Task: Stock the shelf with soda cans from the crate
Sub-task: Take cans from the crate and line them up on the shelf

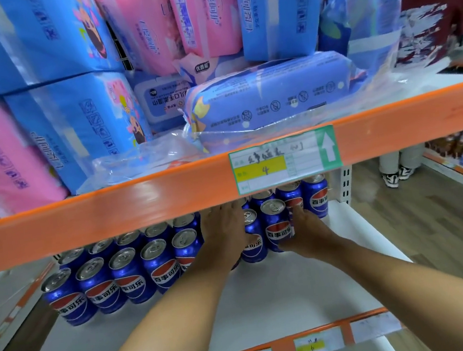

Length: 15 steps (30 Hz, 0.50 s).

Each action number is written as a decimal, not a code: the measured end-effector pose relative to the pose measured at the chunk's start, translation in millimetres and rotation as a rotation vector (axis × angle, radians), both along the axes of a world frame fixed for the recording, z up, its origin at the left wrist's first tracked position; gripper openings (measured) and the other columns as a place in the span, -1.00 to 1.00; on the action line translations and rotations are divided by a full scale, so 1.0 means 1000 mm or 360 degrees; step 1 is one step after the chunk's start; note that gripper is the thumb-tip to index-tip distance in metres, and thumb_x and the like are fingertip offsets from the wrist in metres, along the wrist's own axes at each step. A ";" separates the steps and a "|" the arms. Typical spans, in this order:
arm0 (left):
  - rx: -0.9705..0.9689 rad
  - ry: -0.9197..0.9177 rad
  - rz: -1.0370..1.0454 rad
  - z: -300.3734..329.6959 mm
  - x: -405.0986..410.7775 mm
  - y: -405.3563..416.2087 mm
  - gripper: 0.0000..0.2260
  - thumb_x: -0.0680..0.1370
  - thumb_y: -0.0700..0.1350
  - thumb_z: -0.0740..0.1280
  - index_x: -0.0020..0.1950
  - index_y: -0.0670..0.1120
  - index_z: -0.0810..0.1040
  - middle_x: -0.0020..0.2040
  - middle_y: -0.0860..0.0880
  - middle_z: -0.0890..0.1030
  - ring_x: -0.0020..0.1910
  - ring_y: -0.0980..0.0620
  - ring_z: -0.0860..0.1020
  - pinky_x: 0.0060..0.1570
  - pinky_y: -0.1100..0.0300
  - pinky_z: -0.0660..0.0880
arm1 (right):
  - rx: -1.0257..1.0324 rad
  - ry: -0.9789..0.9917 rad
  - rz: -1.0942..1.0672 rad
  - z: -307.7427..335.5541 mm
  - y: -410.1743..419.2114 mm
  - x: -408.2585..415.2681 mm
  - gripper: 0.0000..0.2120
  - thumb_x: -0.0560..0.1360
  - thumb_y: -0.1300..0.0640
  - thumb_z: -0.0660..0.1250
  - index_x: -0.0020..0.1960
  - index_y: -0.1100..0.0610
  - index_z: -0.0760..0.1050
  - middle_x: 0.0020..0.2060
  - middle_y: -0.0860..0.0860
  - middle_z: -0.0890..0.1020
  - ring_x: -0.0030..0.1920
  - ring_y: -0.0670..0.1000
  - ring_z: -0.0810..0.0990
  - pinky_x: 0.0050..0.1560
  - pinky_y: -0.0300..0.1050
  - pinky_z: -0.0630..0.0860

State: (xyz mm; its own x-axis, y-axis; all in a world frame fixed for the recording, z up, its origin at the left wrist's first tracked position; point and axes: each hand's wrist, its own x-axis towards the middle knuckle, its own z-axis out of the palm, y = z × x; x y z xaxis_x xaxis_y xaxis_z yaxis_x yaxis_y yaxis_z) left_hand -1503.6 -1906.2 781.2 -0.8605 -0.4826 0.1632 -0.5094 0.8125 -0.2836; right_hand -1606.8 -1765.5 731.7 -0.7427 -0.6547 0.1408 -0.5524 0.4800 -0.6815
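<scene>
Setting soda cans [275, 225] among the rows on the white shelf [268, 293], my left hand [225, 231] and right hand [307, 230] each wrap one; next, release and reach back; crate unseen.

The aisle is brightly and evenly lit from overhead, with colours vivid and nothing lost in darkness. The orange shelf beam [225, 182] carries soft white sheen along its face, and the clear plastic wrap [141, 160] above it glints in patches. Can tops [157, 248] catch small highlights. Beneath the beam the back rows of cans fall into shade, and the forearms throw only faint shadows on the white shelf [283, 294]. The wide lens bows the beam and stretches the corners. Motion blur smears the whole view; package print, the price tag [285, 158] and the person at far right [436, 4] are soft.
</scene>
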 end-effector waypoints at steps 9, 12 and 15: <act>0.0029 0.0008 -0.0161 0.005 0.016 -0.007 -0.15 0.37 0.20 0.55 0.54 0.06 0.23 0.44 0.00 0.43 0.42 -0.11 0.38 0.37 -0.05 0.27 | 0.0329 0.0037 -0.0169 0.001 0.040 0.006 -0.44 0.44 0.11 0.46 0.38 0.08 0.34 0.29 0.05 0.51 0.23 0.03 0.52 0.11 -0.19 0.48; -0.0133 -0.0023 -0.0222 0.005 0.026 -0.017 -0.28 0.48 0.01 0.49 0.55 0.01 0.21 0.44 -0.02 0.42 0.41 -0.11 0.37 0.38 -0.03 0.28 | 0.0360 0.0049 -0.0235 0.008 0.051 0.015 -0.40 0.48 0.09 0.43 0.45 0.07 0.28 0.34 0.05 0.47 0.28 0.03 0.49 0.12 -0.22 0.44; -0.0139 -0.0087 -0.0265 0.010 0.030 -0.023 -0.23 0.46 0.10 0.50 0.55 -0.03 0.20 0.47 -0.05 0.41 0.43 -0.11 0.38 0.39 -0.03 0.30 | 0.0371 0.0043 -0.0350 0.012 0.063 0.026 -0.36 0.49 0.03 0.41 0.49 0.06 0.24 0.34 0.06 0.45 0.29 0.04 0.47 0.16 -0.18 0.44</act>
